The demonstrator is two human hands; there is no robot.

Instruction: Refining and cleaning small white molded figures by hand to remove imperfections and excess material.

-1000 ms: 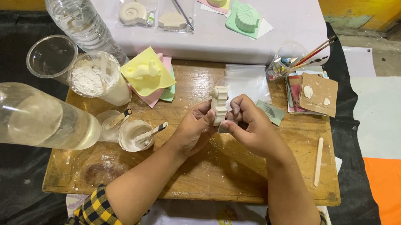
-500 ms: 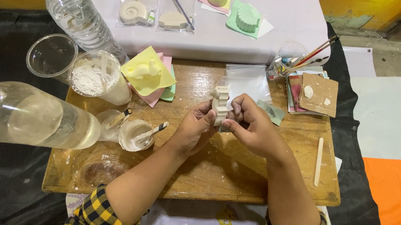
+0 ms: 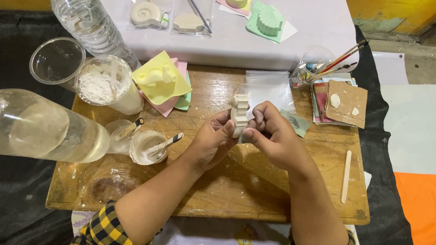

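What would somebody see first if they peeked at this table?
Right in the middle, the left hand and right hand pinch a small white plaster figure above the wooden board. At the near left lies a big clear water bottle on its side, and behind it stands a cup of white powder.

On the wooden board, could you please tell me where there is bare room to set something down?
Free: the wooden board near its front edge, between the forearms and right toward the wooden stick. Crowded: the left side with cups and the back right with cards.
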